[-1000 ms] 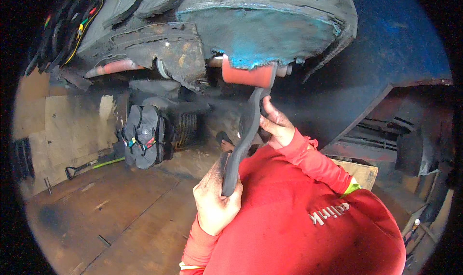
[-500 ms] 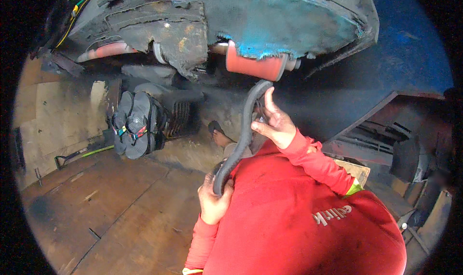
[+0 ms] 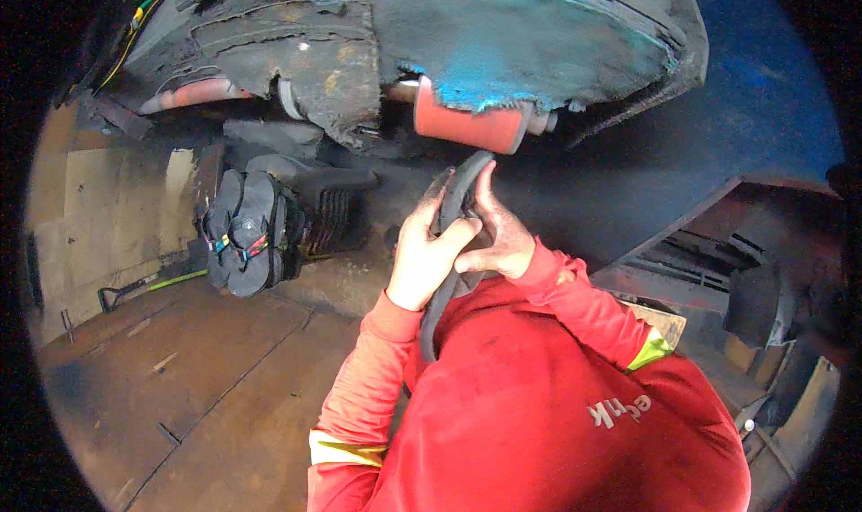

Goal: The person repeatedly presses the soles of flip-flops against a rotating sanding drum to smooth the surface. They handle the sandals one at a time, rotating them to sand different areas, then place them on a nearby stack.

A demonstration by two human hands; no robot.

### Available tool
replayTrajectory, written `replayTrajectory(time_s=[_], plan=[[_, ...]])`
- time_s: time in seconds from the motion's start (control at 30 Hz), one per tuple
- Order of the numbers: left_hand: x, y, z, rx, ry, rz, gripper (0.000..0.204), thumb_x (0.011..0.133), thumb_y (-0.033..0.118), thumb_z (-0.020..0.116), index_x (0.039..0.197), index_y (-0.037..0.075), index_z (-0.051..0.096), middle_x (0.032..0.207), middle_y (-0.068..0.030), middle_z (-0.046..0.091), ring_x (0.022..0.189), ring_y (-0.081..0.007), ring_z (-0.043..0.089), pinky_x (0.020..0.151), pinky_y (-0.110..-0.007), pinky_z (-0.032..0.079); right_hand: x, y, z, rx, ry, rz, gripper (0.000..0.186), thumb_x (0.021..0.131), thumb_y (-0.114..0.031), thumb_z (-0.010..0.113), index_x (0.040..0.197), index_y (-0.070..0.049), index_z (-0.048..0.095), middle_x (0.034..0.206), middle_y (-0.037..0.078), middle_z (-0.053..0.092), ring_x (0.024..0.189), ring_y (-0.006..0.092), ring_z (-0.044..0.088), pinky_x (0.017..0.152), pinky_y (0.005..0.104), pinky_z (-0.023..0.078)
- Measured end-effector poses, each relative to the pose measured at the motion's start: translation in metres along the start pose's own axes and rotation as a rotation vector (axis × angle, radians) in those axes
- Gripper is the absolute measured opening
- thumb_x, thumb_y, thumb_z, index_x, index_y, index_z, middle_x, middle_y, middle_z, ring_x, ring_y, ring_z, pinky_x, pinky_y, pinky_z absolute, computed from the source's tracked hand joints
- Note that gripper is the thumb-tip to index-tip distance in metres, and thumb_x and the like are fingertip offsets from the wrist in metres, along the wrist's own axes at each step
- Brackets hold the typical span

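A dark grey flip-flop (image 3: 459, 191), seen along the edge of its sole, is held up in front of me between both hands. My left hand (image 3: 420, 259) grips its upper half from the left, the thumb pointing toward the other hand. From the right, my right hand (image 3: 505, 244) is closed on it, fingers reaching to the top end. That end is just below a red-orange sanding drum (image 3: 469, 128); whether they touch I cannot tell. The lower end of the sole hangs down against my red top.
Above, a worn hood (image 3: 539, 49) with ragged blue edging partly covers the drum. A second red roller (image 3: 197, 93) shows at the left. Several stacked flip-flops (image 3: 251, 229) stand left of my hands. A dark metal housing (image 3: 718, 229) is at the right, over a brown floor (image 3: 224, 377).
My left hand has moved up from the flip-flop's lower end to its upper half, beside my right hand. The flip-flop stands a little more upright.
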State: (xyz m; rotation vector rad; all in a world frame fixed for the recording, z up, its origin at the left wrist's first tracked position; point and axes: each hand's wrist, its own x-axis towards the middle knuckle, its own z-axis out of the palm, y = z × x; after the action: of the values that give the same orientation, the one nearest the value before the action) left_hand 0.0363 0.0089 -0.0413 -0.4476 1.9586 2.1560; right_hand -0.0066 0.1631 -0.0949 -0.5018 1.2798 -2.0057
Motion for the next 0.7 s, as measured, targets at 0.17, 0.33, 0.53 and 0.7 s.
replayTrajectory(time_s=[0.17, 0.33, 0.53, 0.7], plan=[[0.012, 0.008, 0.007, 0.138, 0.044, 0.018, 0.052, 0.081, 0.01, 0.061, 0.131, -0.003, 0.057, 0.119, -0.0136, 0.063, 0.11, -0.0201, 0.06, 0.096, -0.032, 0.048, 0.003, -0.003, -0.004, 0.206, 0.049, 0.03, 0.132, 0.074, -0.01, 0.088, 0.159, -0.017, -0.012, 0.158, 0.011, 0.028, 0.144, 0.0238, 0.032, 0.118, 0.0375, 0.03], [0.042, -0.009, 0.019, -0.024, -0.011, 0.034, 0.044, 0.082, 0.011, 0.061, 0.124, 0.0, 0.062, 0.11, -0.0103, 0.065, 0.095, -0.017, 0.061, 0.086, -0.032, 0.05, 0.011, -0.015, -0.026, 0.278, 0.054, 0.136, 0.099, 0.079, -0.003, 0.082, 0.157, -0.01, 0.022, 0.144, 0.007, 0.048, 0.131, 0.0214, 0.048, 0.112, 0.0378, 0.041], [0.011, -0.039, 0.011, -0.31, -0.052, 0.099, 0.07, 0.079, -0.003, 0.055, 0.148, 0.0, 0.044, 0.133, -0.0059, 0.058, 0.115, -0.0155, 0.057, 0.098, -0.03, 0.047, -0.006, 0.005, -0.021, -0.174, 0.113, -0.015, 0.125, 0.07, -0.017, 0.091, 0.161, -0.007, 0.006, 0.154, 0.015, 0.036, 0.143, 0.028, 0.036, 0.118, 0.0383, 0.031], [0.008, -0.024, 0.019, -0.144, 0.178, 0.166, 0.053, 0.092, 0.012, 0.07, 0.141, -0.001, 0.054, 0.129, -0.0102, 0.064, 0.116, -0.0133, 0.059, 0.099, -0.029, 0.048, -0.009, 0.01, -0.01, -0.81, 0.129, -0.158, 0.14, 0.065, -0.026, 0.094, 0.159, -0.005, -0.008, 0.166, 0.026, 0.0, 0.154, 0.0331, -0.002, 0.123, 0.0387, 0.016]])
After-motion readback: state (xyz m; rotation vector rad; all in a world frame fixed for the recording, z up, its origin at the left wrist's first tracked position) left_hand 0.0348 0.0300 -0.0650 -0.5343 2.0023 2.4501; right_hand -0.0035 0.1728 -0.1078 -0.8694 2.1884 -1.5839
